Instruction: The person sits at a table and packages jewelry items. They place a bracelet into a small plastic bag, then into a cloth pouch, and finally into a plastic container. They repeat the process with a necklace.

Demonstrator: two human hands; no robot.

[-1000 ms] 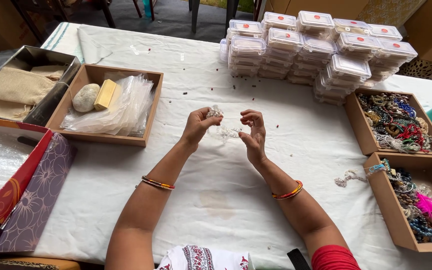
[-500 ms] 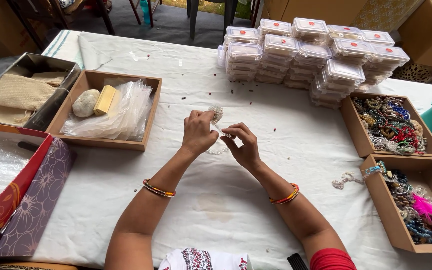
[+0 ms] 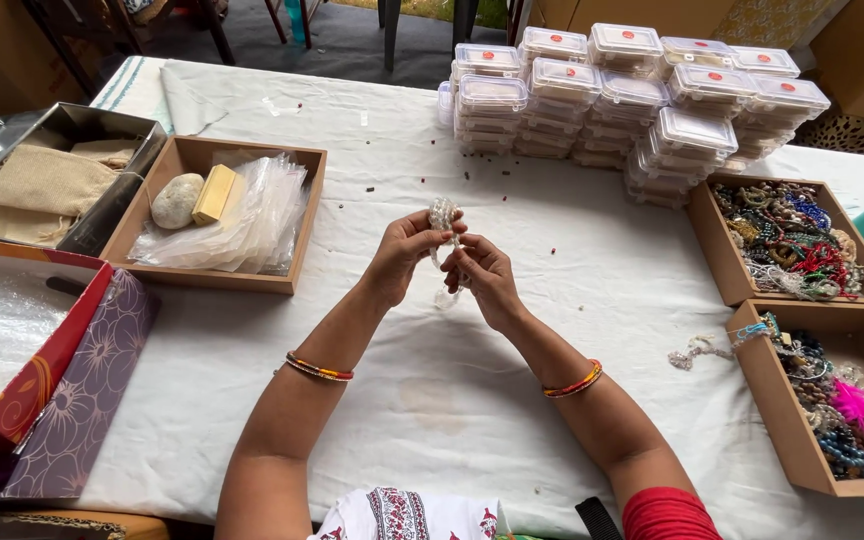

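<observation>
Clear bead strand (image 3: 444, 215) between both hands

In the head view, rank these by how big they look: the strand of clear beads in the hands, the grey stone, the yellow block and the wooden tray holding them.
1. Wooden tray, by far the largest.
2. Grey stone and yellow block: they look about alike.
3. Strand of clear beads: unsure, since the left hand and right hand hide part of it.
</observation>
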